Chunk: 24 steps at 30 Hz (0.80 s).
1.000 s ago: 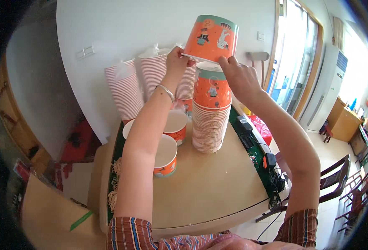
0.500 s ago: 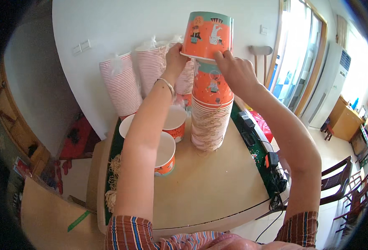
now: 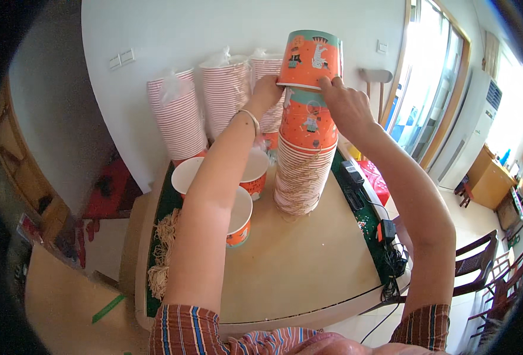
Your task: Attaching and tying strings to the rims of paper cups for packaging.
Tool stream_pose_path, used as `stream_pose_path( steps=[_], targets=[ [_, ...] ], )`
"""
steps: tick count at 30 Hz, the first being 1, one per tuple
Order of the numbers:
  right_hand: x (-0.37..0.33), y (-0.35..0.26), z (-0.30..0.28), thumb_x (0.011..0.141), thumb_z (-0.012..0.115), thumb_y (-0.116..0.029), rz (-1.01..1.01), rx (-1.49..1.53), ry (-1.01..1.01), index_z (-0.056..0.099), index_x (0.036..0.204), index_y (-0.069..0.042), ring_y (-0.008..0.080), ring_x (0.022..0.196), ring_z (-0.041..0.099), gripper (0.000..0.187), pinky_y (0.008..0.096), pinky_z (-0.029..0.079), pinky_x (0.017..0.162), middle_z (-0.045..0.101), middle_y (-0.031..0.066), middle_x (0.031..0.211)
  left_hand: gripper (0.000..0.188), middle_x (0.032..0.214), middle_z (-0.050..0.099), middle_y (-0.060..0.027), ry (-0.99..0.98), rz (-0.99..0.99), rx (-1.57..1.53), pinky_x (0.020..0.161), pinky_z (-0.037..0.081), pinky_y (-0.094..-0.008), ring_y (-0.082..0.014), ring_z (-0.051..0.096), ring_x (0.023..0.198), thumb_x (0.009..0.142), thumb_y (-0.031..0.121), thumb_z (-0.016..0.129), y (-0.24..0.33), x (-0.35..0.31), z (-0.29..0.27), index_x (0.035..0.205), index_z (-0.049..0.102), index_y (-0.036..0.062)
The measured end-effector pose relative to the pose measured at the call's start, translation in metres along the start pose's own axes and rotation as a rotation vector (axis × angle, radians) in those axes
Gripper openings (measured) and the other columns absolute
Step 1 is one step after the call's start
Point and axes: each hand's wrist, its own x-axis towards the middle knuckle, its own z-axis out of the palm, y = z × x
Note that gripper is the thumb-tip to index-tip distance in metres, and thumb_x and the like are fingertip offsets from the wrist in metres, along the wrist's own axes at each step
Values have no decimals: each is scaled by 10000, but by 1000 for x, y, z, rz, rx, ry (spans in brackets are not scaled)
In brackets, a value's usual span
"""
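Both hands hold an orange and teal paper bucket (image 3: pixel 311 59), turned rim-down, over a tall stack of nested paper buckets (image 3: pixel 306 171). The stack is also inverted, and its top bucket shows orange and teal sides. My left hand (image 3: pixel 267 92) grips the held bucket's rim on the left, its fingers partly hidden. On the near right, my right hand (image 3: pixel 349 105) pinches the same rim. The held bucket's rim is about level with the stack's top; whether they touch I cannot tell. Beige strings run down among the stacked rims.
Three upright open buckets, including a white-lined one (image 3: pixel 239 216), stand left of the stack. Bagged bucket stacks (image 3: pixel 175 118) line the wall. Beige string bundles (image 3: pixel 162 248) lie along the table's left edge. Black adapters and cables (image 3: pixel 385 231) run along its right edge, near a chair (image 3: pixel 477 260).
The held bucket has come slightly lower and to the right, more squarely over the stack. Both hands moved with it, keeping their hold, and the view has shifted a little.
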Motion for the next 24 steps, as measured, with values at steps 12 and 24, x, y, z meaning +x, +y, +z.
stream_pose_path(
  steps=[12,24],
  targets=[
    [-43,-8,11,881,624,-55,8,67,-101,429,1103,-43,317,774,701,295,424,556,565,585,162,931,242,1045,682,-237,-11,60,-48,865,509,-484,-420,639,1020,861,142,616,9,-43,5,1060,696,29],
    [-54,-15,19,931,596,-153,-49,75,-22,453,1042,-41,292,732,701,212,410,569,548,592,124,877,330,1095,685,-237,-48,107,41,866,529,-424,-387,662,1038,837,117,690,-16,-42,11,1152,668,18]
  ],
)
